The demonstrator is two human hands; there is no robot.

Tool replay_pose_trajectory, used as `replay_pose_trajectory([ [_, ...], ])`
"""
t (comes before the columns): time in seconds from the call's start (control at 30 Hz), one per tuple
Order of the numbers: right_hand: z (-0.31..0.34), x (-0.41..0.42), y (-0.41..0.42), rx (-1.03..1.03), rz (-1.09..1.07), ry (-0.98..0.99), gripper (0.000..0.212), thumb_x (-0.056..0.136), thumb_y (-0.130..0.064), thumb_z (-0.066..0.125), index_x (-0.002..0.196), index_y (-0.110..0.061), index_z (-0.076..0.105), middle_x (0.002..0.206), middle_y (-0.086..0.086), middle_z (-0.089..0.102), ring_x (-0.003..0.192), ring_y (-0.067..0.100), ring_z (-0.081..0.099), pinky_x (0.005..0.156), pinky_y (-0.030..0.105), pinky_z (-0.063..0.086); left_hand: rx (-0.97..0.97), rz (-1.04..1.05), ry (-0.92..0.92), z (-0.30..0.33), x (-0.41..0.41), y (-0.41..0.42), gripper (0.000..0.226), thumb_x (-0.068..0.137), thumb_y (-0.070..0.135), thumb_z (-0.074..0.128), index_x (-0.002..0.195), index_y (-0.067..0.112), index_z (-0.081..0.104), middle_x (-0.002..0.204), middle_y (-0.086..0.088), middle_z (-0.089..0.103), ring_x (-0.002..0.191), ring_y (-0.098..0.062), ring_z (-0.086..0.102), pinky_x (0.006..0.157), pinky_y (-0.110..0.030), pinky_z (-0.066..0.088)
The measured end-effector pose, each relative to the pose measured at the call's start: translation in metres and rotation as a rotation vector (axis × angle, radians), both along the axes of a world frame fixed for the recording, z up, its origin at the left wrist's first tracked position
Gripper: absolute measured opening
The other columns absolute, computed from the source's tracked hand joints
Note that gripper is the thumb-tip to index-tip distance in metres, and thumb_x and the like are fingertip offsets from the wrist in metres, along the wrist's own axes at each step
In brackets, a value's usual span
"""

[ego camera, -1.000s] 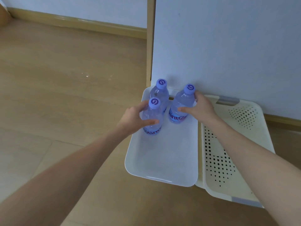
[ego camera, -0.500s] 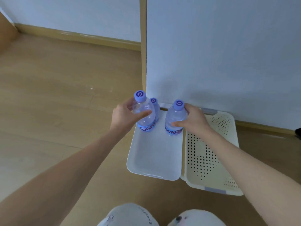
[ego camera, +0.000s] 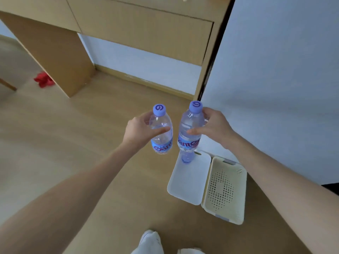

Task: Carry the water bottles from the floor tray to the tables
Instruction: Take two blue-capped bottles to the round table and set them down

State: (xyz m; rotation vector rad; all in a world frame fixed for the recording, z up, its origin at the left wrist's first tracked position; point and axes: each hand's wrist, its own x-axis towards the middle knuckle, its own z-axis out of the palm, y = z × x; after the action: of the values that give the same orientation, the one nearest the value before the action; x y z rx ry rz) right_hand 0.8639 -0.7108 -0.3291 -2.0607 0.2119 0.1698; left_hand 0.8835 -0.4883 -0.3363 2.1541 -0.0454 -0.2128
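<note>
Two bottles are held up in the air above the wooden floor (ego camera: 55,143), one in each hand, both upright with purple caps on top. The left hand (ego camera: 139,132) wraps its fingers and thumb round the left bottle (ego camera: 162,132), which hangs to the left of the white tray (ego camera: 187,182) and well above it. The right hand (ego camera: 213,128) grips the right bottle (ego camera: 189,129) the same way, thumb across its front, above the tray's far end. A third bottle (ego camera: 187,157) stands on the tray at that far end, mostly hidden behind the right bottle. Just right of the tray, touching it along one side, lies a cream perforated basket (ego camera: 225,191). Behind the tray rises a pale wall panel (ego camera: 275,70); to the tray's far left stands a wooden desk (ego camera: 128,24), and a red cloth (ego camera: 44,81) lies on the floor beyond the desk's leg. Near the tray, at the bottom edge, pale shoes (ego camera: 150,242) show.
</note>
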Motion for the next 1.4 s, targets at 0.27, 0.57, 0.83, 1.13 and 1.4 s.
replay_pose_trajectory([
  [0.27,0.179,0.033,0.097,0.050,0.322,-0.055,0.059,0.055,-0.023,0.088,0.109,-0.023,0.065,0.105,-0.006,0.069,0.098,0.011,0.062,0.087,0.029,0.048,0.031,0.192,-0.128,0.193,-0.008,0.105,0.051,0.068,0.040,0.078,0.115,0.039,0.061,0.103,0.015,0.062,0.101,-0.005,0.059,0.083,-0.023,0.043],
  [0.57,0.344,0.023,0.213,0.141,0.619,-0.194,0.047,0.062,-0.009,0.084,0.099,-0.030,0.064,0.105,-0.001,0.070,0.098,0.012,0.063,0.086,0.028,0.049,0.063,0.459,-0.271,0.363,-0.070,0.217,0.054,0.066,0.047,0.078,0.115,0.033,0.062,0.103,0.011,0.066,0.097,-0.007,0.061,0.075,-0.018,0.044],
  [0.83,0.407,-0.016,0.362,0.231,0.842,-0.207,0.063,0.057,-0.010,0.087,0.115,-0.015,0.061,0.105,0.002,0.070,0.097,0.017,0.065,0.086,0.030,0.052,0.135,0.756,-0.296,0.430,-0.175,0.336,0.054,0.062,0.051,0.079,0.106,0.024,0.063,0.093,0.007,0.064,0.089,-0.013,0.062,0.079,-0.033,0.054],
  [1.13,0.413,-0.083,0.591,0.308,1.138,-0.137,0.058,0.061,-0.009,0.086,0.113,-0.017,0.061,0.097,-0.005,0.072,0.083,0.002,0.068,0.066,0.014,0.052,0.265,1.006,-0.246,0.436,-0.281,0.507,0.067,0.063,0.052,0.078,0.119,0.020,0.059,0.109,-0.001,0.067,0.094,-0.018,0.063,0.085,-0.041,0.053],
  [1.4,0.397,-0.124,0.763,0.355,1.237,-0.159,0.057,0.062,-0.002,0.083,0.111,-0.014,0.058,0.097,0.000,0.071,0.085,0.006,0.068,0.069,0.017,0.054,0.389,1.145,-0.174,0.420,-0.337,0.652,0.074,0.068,0.047,0.077,0.130,0.015,0.052,0.121,-0.003,0.066,0.108,-0.016,0.061,0.079,-0.021,0.043],
])
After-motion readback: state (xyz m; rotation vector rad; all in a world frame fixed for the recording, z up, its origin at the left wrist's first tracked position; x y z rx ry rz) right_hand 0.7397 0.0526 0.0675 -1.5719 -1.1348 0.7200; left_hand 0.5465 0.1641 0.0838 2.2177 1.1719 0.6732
